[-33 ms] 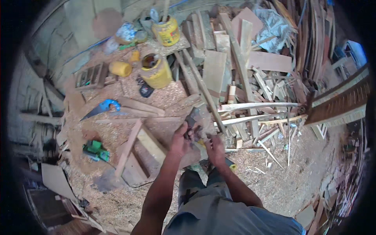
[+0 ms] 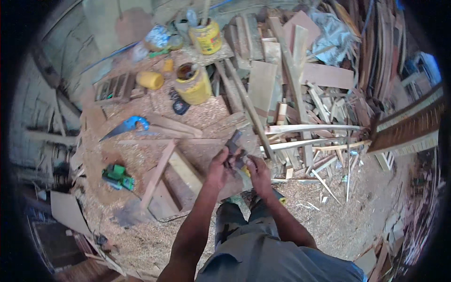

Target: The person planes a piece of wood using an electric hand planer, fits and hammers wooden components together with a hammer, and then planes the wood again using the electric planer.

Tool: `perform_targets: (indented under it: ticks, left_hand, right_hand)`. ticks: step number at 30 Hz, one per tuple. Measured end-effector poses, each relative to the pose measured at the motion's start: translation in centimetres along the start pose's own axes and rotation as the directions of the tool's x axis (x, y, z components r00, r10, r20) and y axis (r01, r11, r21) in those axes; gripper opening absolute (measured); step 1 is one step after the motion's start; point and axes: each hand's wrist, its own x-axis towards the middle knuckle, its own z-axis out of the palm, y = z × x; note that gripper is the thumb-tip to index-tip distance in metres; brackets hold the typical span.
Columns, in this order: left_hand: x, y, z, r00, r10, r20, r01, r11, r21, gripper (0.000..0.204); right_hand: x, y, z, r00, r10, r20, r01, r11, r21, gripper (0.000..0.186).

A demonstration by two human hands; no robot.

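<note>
Both hands meet over the front of the wood-strewn work surface, around a dark, blocky tool (image 2: 233, 144) whose exact kind is too blurred to make out. My left hand (image 2: 219, 168) is closed on its left side, with the narrow end sticking up past the fingers. Fingers of my right hand (image 2: 259, 174) are bent and pressed against its lower right side. A small yellow patch (image 2: 245, 171) shows between the hands. Left of them, a pale wooden strip (image 2: 159, 174) leans across a thicker piece of timber (image 2: 184, 170).
A blue-handled saw (image 2: 129, 126) and a green power tool (image 2: 117, 177) lie to the left. Yellow buckets (image 2: 193, 89), a tipped yellow container (image 2: 150, 80) and a divided wooden box (image 2: 113, 89) stand farther back. Wood offcuts (image 2: 262, 84) crowd the right.
The dark tool has turned in my hands, and its end now points up more narrowly. My right hand has come slightly up and closer to it. The whole view has shifted a little.
</note>
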Motion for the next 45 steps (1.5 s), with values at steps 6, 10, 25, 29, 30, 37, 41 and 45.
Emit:
perform_targets:
  ticks: [6, 10, 25, 29, 30, 37, 41, 45]
  left_hand:
    - [-4.7, -1.0, -2.1, 0.997, 0.071, -0.026, -0.069, 0.997, 0.042, 0.042]
    - [-6.3, -1.3, -4.8, 0.994, 0.098, -0.042, -0.099, 0.994, -0.033, 0.032]
    - [-2.9, 4.1, -9.0, 0.808, 0.527, 0.264, -0.532, 0.46, 0.711, 0.019]
    - [-3.7, 6.0, -6.9, 0.699, 0.483, 0.527, -0.678, 0.214, 0.703, 0.022]
    - [-3.4, 6.7, -7.2, 0.652, 0.458, 0.604, -0.733, 0.176, 0.657, 0.025]
    - [2.1, 19.2, -13.8, 0.75, 0.375, 0.544, -0.598, 0.035, 0.801, 0.04]
    - [7.5, 35.3, -21.3, 0.609, 0.766, 0.208, -0.449, 0.117, 0.886, 0.023]
    - [10.2, 50.6, -28.2, 0.009, 0.942, 0.336, -0.222, -0.326, 0.919, 0.021]
  right_hand:
    - [2.8, -7.0, -0.8, 0.759, 0.237, 0.606, -0.524, 0.775, 0.353, 0.028]
    - [0.3, -8.6, 1.6, 0.812, 0.234, 0.535, -0.406, 0.884, 0.231, 0.027]
    - [-0.1, -11.7, 6.9, 0.603, 0.595, 0.532, -0.784, 0.564, 0.257, 0.044]
    - [0.9, -8.7, 8.5, 0.605, 0.577, 0.549, -0.781, 0.295, 0.551, 0.05]
    - [1.2, -8.6, 8.9, 0.607, 0.565, 0.559, -0.781, 0.293, 0.552, 0.05]
    - [3.2, -7.3, 10.2, 0.655, 0.66, 0.368, -0.733, 0.434, 0.525, 0.028]
    - [4.3, -7.7, 9.8, 0.486, 0.822, 0.296, -0.825, 0.32, 0.466, 0.017]
    - [3.6, -6.0, 9.8, 0.508, 0.816, 0.277, -0.816, 0.353, 0.457, 0.018]
